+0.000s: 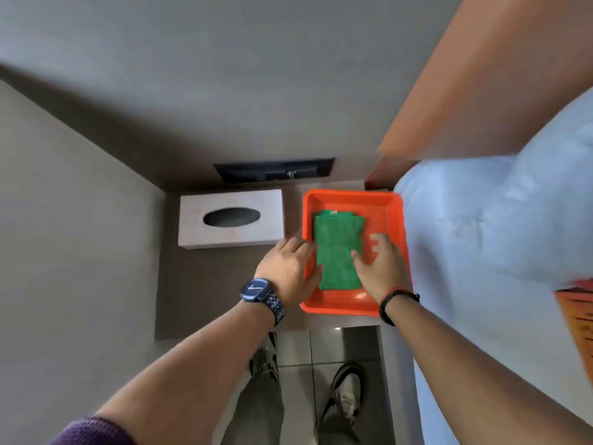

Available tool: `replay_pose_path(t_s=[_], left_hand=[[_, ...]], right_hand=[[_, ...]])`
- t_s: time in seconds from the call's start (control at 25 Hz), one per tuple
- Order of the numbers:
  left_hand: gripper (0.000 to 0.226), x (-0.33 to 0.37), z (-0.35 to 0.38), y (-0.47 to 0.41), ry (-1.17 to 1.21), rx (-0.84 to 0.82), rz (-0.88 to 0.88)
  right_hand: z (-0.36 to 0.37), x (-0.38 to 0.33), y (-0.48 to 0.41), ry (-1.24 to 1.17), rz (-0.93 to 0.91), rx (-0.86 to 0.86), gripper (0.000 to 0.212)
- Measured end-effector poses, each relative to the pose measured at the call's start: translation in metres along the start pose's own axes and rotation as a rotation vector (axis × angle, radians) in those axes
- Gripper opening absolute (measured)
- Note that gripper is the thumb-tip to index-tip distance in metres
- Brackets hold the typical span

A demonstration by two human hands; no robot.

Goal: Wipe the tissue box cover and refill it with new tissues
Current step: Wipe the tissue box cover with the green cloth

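Head view: white tissue box cover [231, 219] sits on the brown shelf [192, 293], oval slot up, just left of the orange tray [346, 306]. Folded green cloth [338, 248] lies in the tray. Left hand [288, 271] rests on the tray's left rim, fingers loosely spread at the cloth edge. Right hand [380, 268] is flat on the cloth's right side, fingers open, not gripping.

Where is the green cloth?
The folded green cloth lies inside the orange plastic tray, right of the white tissue box cover, between both hands.
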State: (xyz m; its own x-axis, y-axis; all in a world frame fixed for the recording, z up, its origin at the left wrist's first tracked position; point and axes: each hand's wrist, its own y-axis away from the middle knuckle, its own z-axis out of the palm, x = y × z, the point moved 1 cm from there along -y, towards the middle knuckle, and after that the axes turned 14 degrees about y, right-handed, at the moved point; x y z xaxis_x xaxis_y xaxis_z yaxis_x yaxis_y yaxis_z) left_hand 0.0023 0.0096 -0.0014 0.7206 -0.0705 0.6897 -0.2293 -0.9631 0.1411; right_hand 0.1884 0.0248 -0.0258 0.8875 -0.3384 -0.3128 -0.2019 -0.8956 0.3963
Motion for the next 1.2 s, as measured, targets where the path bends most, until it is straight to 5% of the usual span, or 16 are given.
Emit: replay_pose_path(t_s=[0.32, 0.64, 0.84, 1.0, 1.2], left_hand=[[0.066, -0.099, 0.113, -0.054, -0.204, -0.121, 0.088], [0.061, -0.113, 0.124, -0.053, -0.223, -0.169, 0.129], [0.059, -0.110, 0.085, -0.054, -0.034, -0.181, 0.157], [0.048, -0.132, 0.012, -0.046, -0.033, 0.136, 0.177], [0.103, -0.196, -0.057, -0.052, -0.186, 0.107, -0.151]], right_hand=[[0.115, 0.028, -0.067, 0.067, 0.327, 0.026, 0.074], [0.143, 0.025, -0.087, -0.117, 0.395, -0.071, 0.045], [0.132, 0.019, -0.075, -0.270, 0.332, -0.129, 0.028], [0.105, -0.004, -0.050, -0.322, 0.141, -0.038, 0.027], [0.086, -0.065, -0.045, -0.538, -0.023, 0.019, 0.028]])
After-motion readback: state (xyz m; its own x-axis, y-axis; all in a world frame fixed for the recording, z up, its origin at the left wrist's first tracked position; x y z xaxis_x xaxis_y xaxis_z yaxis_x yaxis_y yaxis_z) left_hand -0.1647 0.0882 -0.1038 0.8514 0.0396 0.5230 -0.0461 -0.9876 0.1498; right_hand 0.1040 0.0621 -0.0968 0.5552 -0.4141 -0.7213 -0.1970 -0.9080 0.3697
